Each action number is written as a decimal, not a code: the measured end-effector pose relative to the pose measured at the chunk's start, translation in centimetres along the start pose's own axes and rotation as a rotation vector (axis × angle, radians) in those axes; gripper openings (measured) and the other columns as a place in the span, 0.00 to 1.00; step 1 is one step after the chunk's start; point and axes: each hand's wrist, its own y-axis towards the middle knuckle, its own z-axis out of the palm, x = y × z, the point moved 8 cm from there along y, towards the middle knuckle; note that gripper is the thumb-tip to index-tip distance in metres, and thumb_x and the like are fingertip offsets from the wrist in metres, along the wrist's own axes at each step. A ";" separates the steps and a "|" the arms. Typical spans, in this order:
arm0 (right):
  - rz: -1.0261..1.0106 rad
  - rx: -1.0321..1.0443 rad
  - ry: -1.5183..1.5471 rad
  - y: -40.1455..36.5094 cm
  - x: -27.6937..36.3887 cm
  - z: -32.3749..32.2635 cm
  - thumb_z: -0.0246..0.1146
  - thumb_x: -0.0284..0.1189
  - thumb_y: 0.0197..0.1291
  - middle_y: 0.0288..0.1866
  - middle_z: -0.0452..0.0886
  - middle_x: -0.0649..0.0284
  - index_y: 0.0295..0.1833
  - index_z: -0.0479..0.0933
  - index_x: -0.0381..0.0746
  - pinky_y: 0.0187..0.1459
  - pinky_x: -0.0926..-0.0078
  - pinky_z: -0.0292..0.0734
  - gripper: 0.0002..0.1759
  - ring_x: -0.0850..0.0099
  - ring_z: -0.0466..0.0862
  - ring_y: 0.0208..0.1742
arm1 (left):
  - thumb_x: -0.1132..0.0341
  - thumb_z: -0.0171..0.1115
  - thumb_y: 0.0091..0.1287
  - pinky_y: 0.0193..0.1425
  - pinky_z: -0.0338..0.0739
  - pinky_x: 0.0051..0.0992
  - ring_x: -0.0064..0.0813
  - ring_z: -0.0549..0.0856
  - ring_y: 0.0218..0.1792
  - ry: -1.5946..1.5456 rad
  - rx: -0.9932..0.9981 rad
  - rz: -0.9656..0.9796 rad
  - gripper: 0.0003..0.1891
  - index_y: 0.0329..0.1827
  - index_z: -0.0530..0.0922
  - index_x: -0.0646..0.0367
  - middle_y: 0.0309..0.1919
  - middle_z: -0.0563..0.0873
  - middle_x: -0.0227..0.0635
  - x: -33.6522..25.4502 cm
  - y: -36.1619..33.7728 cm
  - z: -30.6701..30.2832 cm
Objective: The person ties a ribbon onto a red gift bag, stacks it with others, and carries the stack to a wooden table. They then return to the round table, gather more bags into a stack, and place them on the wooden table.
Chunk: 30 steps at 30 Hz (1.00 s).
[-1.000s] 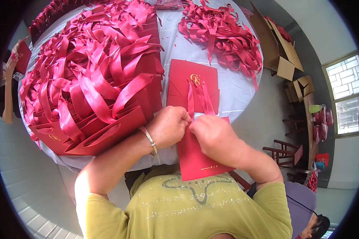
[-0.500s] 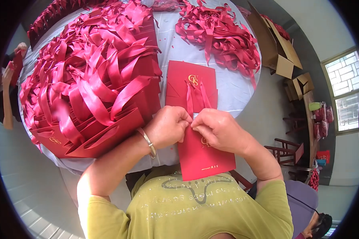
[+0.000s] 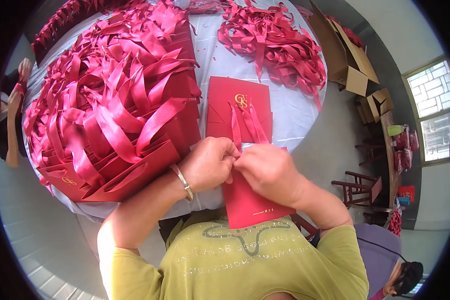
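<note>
In front of me lies a red paper bag [image 3: 255, 200], flat, near the table's front edge. Above it is another red bag [image 3: 240, 87] with a gold logo. Shiny red ribbon [image 3: 236, 127] crosses that upper bag and runs down to my fingers. My left hand [image 3: 212, 162], with a bangle on its wrist, is closed in a pinch on the ribbon over the near bag. Touching it from the right, my right hand [image 3: 270, 172] is also closed, fingertips pressed at the same spot. The ribbon end between the fingertips is hidden.
Many red bags with ribbon handles [image 3: 120, 100] stand packed on the left of the white-covered table [image 3: 210, 50]. A heap of loose ribbons [image 3: 275, 45] lies at the back right. Cardboard boxes [image 3: 355, 80] stand beyond. Other people are at the left and lower right.
My right hand has turned and moved slightly left and down against my left hand, covering the near bag's gold logo. The ribbon strands have spread a little apart.
</note>
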 end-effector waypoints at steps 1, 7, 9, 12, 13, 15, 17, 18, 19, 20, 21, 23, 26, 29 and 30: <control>0.079 -0.003 0.093 0.1 -1.0 -0.2 0.69 0.24 0.46 0.28 0.76 0.60 0.32 0.77 0.36 0.36 0.64 0.78 0.09 0.62 0.81 0.32 | 0.80 0.53 0.69 0.23 0.77 0.22 0.19 0.83 0.23 -0.002 -0.002 0.037 0.05 0.40 0.77 0.69 0.23 0.83 0.33 -0.1 -0.1 0.1; 0.567 0.280 0.698 0.8 -6.0 -0.8 0.61 0.25 0.64 0.39 0.85 0.61 0.43 0.80 0.32 0.44 0.76 0.78 0.07 0.76 0.83 0.42 | 0.81 0.57 0.64 0.24 0.76 0.21 0.17 0.82 0.23 0.048 -0.084 0.200 0.04 0.41 0.77 0.69 0.24 0.83 0.33 -1.5 -0.8 0.2; 0.542 0.441 0.729 1.0 -7.1 1.0 0.61 0.24 0.64 0.39 0.85 0.61 0.47 0.79 0.32 0.47 0.76 0.78 0.09 0.76 0.84 0.42 | 0.80 0.60 0.62 0.23 0.76 0.22 0.17 0.83 0.22 0.236 -0.213 0.490 0.05 0.41 0.76 0.70 0.23 0.82 0.34 -3.3 -1.7 0.1; 0.433 0.726 0.767 1.5 -6.9 3.2 0.62 0.23 0.61 0.38 0.85 0.64 0.47 0.79 0.33 0.43 0.76 0.78 0.10 0.77 0.83 0.39 | 0.80 0.63 0.59 0.23 0.76 0.24 0.21 0.86 0.22 0.356 -0.265 0.490 0.08 0.38 0.74 0.70 0.21 0.81 0.37 -4.1 -2.4 0.3; 0.500 0.800 0.806 1.5 -7.2 3.7 0.64 0.24 0.60 0.35 0.84 0.65 0.47 0.80 0.34 0.38 0.77 0.77 0.10 0.77 0.81 0.35 | 0.80 0.63 0.59 0.23 0.76 0.24 0.21 0.86 0.22 0.365 -0.248 0.503 0.08 0.38 0.74 0.70 0.21 0.81 0.37 -4.2 -2.4 0.6; 0.611 0.963 0.876 1.1 -7.7 5.0 0.65 0.24 0.58 0.34 0.82 0.70 0.49 0.80 0.35 0.30 0.81 0.71 0.12 0.81 0.77 0.29 | 0.81 0.63 0.58 0.24 0.77 0.25 0.23 0.86 0.23 0.286 -0.302 0.434 0.10 0.36 0.69 0.69 0.21 0.80 0.37 -3.7 -2.2 0.2; 0.691 0.985 0.905 0.9 -7.9 5.6 0.65 0.24 0.57 0.33 0.82 0.70 0.49 0.80 0.36 0.29 0.82 0.70 0.13 0.82 0.76 0.28 | 0.82 0.62 0.58 0.24 0.79 0.24 0.24 0.87 0.23 0.294 -0.254 0.413 0.11 0.34 0.66 0.67 0.21 0.80 0.37 -3.3 -2.0 0.4; 0.761 1.026 0.937 0.6 -7.8 6.0 0.66 0.24 0.57 0.32 0.81 0.70 0.50 0.80 0.37 0.28 0.83 0.68 0.14 0.83 0.75 0.27 | 0.82 0.62 0.58 0.24 0.79 0.24 0.24 0.87 0.24 0.309 -0.244 0.412 0.11 0.34 0.66 0.67 0.21 0.80 0.36 -3.1 -2.0 0.6; 0.816 1.001 0.918 0.6 -7.8 6.0 0.68 0.24 0.55 0.31 0.82 0.70 0.49 0.81 0.38 0.26 0.84 0.65 0.15 0.84 0.73 0.26 | 0.83 0.61 0.59 0.24 0.80 0.24 0.24 0.87 0.25 0.326 -0.235 0.409 0.10 0.34 0.67 0.67 0.22 0.80 0.35 -2.9 -1.9 0.6; 0.819 0.995 0.926 0.3 -7.8 6.4 0.68 0.24 0.55 0.31 0.82 0.70 0.49 0.81 0.38 0.26 0.84 0.65 0.15 0.84 0.73 0.26 | 0.83 0.61 0.59 0.24 0.80 0.24 0.24 0.87 0.25 0.330 -0.228 0.406 0.10 0.34 0.67 0.67 0.22 0.80 0.35 -2.7 -1.8 0.7; 0.881 0.941 0.971 -0.1 -8.2 7.0 0.70 0.24 0.53 0.31 0.82 0.70 0.49 0.81 0.37 0.26 0.84 0.66 0.15 0.84 0.74 0.26 | 0.83 0.61 0.59 0.24 0.80 0.23 0.24 0.87 0.25 0.313 -0.228 0.414 0.10 0.34 0.67 0.66 0.22 0.80 0.35 -2.6 -1.8 0.7; 0.948 0.877 1.020 -0.7 -8.5 7.2 0.72 0.24 0.52 0.31 0.83 0.69 0.48 0.81 0.36 0.26 0.84 0.66 0.16 0.84 0.74 0.26 | 0.84 0.60 0.60 0.24 0.80 0.22 0.23 0.87 0.25 0.299 -0.220 0.422 0.10 0.34 0.66 0.66 0.22 0.80 0.35 -2.8 -1.9 0.8; 0.979 0.794 1.102 -1.1 -8.6 7.0 0.73 0.24 0.50 0.31 0.83 0.69 0.47 0.82 0.35 0.25 0.85 0.66 0.17 0.84 0.74 0.26 | 0.84 0.61 0.60 0.24 0.80 0.21 0.23 0.87 0.25 0.233 -0.182 0.281 0.11 0.33 0.66 0.66 0.22 0.80 0.34 -2.6 -1.8 0.8; 0.989 0.798 1.161 -1.5 -8.6 7.2 0.73 0.24 0.50 0.32 0.84 0.68 0.46 0.82 0.35 0.26 0.87 0.67 0.16 0.85 0.74 0.25 | 0.84 0.62 0.59 0.24 0.80 0.20 0.23 0.87 0.25 0.198 -0.158 0.268 0.11 0.34 0.66 0.65 0.23 0.80 0.34 -2.7 -1.9 1.2; 0.970 0.821 1.186 -1.6 -8.5 7.4 0.73 0.24 0.51 0.32 0.84 0.68 0.46 0.81 0.35 0.26 0.87 0.67 0.15 0.85 0.73 0.25 | 0.81 0.63 0.59 0.25 0.79 0.23 0.24 0.87 0.24 0.145 -0.172 0.233 0.10 0.34 0.69 0.65 0.21 0.82 0.37 -2.5 -1.9 1.2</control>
